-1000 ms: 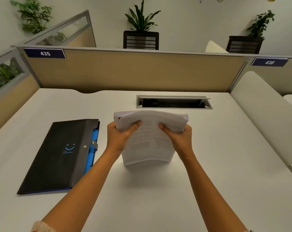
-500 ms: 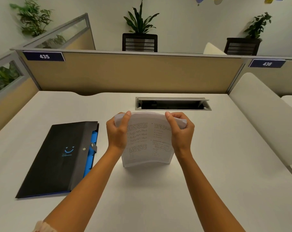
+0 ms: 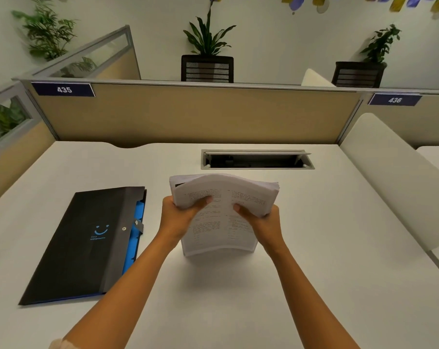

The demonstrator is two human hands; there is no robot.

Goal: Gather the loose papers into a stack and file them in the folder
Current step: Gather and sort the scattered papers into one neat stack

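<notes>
Both hands (image 3: 178,217) (image 3: 266,222) grasped the gathered stack (image 3: 221,217) at frame centre; folder (image 3: 87,243), lower left, lay closed, filing pending.

One camera is sitting on the person's head, looking forward and down at the desk (image 3: 314,248). It is staying close to both arms and is also seeing the far wall (image 3: 276,41) behind the desk.

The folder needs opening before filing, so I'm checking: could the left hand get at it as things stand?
Probably yes, once freed: the folder lies closed just left of the left hand with bare desk between, but that hand grips the paper stack.
</notes>
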